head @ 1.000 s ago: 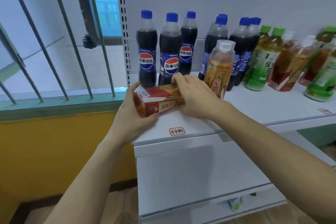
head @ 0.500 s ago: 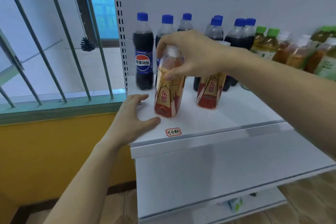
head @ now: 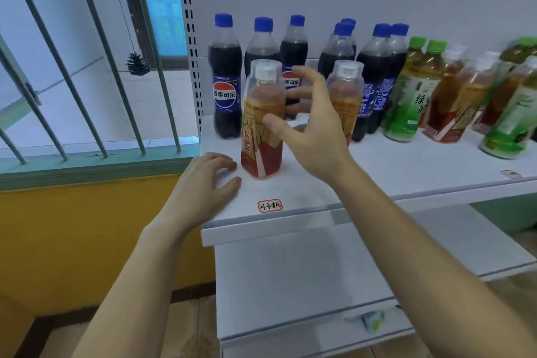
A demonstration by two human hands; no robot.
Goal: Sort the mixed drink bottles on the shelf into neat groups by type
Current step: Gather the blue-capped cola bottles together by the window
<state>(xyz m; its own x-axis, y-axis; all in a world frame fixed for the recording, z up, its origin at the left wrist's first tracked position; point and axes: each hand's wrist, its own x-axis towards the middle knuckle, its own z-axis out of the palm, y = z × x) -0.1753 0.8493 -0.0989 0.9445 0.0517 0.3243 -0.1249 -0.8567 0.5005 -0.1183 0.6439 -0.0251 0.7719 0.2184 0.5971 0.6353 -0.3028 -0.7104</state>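
Hovering with fingers spread, the right hand grips nothing — thumb just beside the orange bottle, upright near the shelf's front-left corner. Left hand rests flat at the left edge. Colas line the back — teas rightward.

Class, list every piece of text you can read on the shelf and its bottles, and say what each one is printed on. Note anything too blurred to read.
"百事可乐": leftmost cola bottle.
"东鹏": front orange bottle, vertical on its label.
"绿茶": green tea bottle.
"可乐瓶", handwritten: red-edged sticker on the shelf front.
Unreadable: small sticker at right, labels of the other cola bottles and the blurred bottles at far right.
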